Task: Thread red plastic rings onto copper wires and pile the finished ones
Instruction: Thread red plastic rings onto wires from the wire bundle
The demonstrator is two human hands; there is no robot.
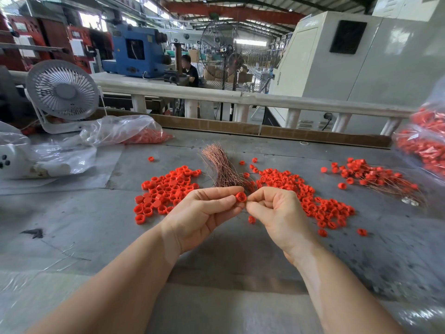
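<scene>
My left hand [204,213] pinches a red plastic ring [240,197] between thumb and forefinger at the middle of the table. My right hand [274,213] meets it from the right, its thumb and forefinger pinched at the ring; a thin copper wire shows just below the fingertips. Behind the hands lies a bundle of copper wires [219,165]. Loose red rings form one heap on the left [166,189] and another on the right [310,196]. Rings with wires through them are piled at the far right [370,177].
A small white desk fan [62,92] stands at the back left beside a clear bag of red rings [134,133]. More bags of red parts [426,145] sit at the right edge. A cardboard strip [265,130] borders the table's far side.
</scene>
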